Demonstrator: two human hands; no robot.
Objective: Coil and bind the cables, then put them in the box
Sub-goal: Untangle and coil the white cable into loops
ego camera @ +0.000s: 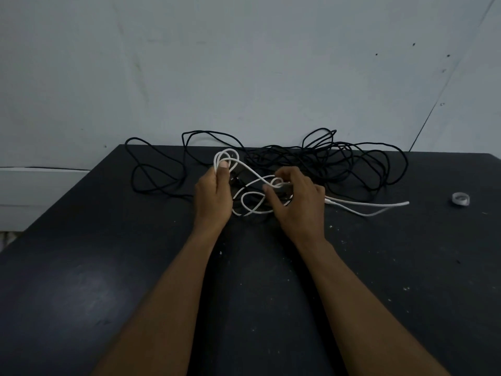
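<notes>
A white cable (366, 207) lies in loose loops on the dark table (108, 267), its free end trailing to the right. My left hand (214, 194) holds a small coil of it, with loops standing above the thumb. My right hand (298, 199) pinches another loop of the white cable between thumb and fingers at the middle. Behind both hands a long black cable (352, 158) sprawls in a tangle along the table's far edge. No box is in view.
A small roll of white binding tape (460, 198) sits on the table at the far right. A pale wall rises right behind the table. A white ledge (40, 185) runs along the left, beyond the table's slanted left edge.
</notes>
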